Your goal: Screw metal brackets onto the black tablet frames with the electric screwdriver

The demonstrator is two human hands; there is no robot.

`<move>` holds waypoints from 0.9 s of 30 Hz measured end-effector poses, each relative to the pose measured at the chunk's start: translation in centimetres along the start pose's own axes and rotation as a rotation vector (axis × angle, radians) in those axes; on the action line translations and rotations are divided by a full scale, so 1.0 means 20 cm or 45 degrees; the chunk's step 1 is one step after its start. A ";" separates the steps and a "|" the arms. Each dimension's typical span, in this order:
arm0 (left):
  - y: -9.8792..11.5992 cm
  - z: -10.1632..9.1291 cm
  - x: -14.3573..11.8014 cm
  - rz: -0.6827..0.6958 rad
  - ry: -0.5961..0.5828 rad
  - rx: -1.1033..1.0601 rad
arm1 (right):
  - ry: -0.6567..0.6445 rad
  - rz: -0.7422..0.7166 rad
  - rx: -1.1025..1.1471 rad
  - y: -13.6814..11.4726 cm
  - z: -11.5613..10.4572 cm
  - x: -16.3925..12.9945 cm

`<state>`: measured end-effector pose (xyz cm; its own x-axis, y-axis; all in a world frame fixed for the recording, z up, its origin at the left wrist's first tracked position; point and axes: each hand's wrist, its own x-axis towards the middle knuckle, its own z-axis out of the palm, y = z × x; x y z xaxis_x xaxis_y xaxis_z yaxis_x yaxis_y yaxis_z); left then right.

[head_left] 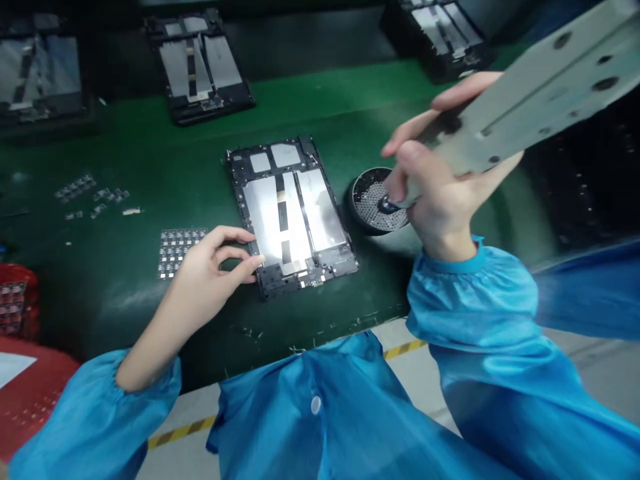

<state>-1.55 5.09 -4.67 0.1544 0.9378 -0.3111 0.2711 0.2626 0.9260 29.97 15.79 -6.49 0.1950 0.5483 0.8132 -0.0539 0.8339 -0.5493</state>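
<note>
An opened tablet frame (293,213) with silver inner panels lies on the green mat in front of me. My left hand (215,263) rests at its lower left corner, fingertips touching the edge. My right hand (440,180) grips a grey electric screwdriver (530,93) that slants up to the right. Its tip is down in a round black screw dish (373,200) just right of the tablet.
A sheet of small parts (177,250) lies left of my left hand, with loose bits (93,193) farther left. More opened tablets (200,63), (443,33), (40,73) lie on the dark belt behind. A red tray (20,373) sits at lower left.
</note>
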 end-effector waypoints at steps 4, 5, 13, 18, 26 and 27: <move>0.10 -0.06 0.05 -0.194 -0.114 0.165 | 0.103 -0.253 0.066 0.19 -0.13 -0.02; 0.11 -0.08 0.06 -0.203 -0.139 0.194 | 0.092 -0.282 0.074 0.20 -0.14 -0.02; 0.11 -0.10 0.07 -0.196 -0.135 0.218 | 0.064 -0.279 0.097 0.19 -0.12 -0.01; 0.09 -0.09 0.06 -0.176 -0.110 0.188 | 0.102 -0.275 0.132 0.16 -0.12 -0.01; 0.04 -0.08 0.07 -0.135 -0.147 0.076 | 0.128 -0.162 0.157 0.13 -0.11 -0.04; 0.03 -0.08 0.07 -0.125 -0.150 0.076 | 0.159 -0.190 0.149 0.15 -0.12 -0.04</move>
<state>-2.66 6.92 -4.18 0.2340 0.8742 -0.4254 0.3458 0.3340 0.8768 32.01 17.65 -9.19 0.3287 0.4125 0.8496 -0.1270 0.9107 -0.3930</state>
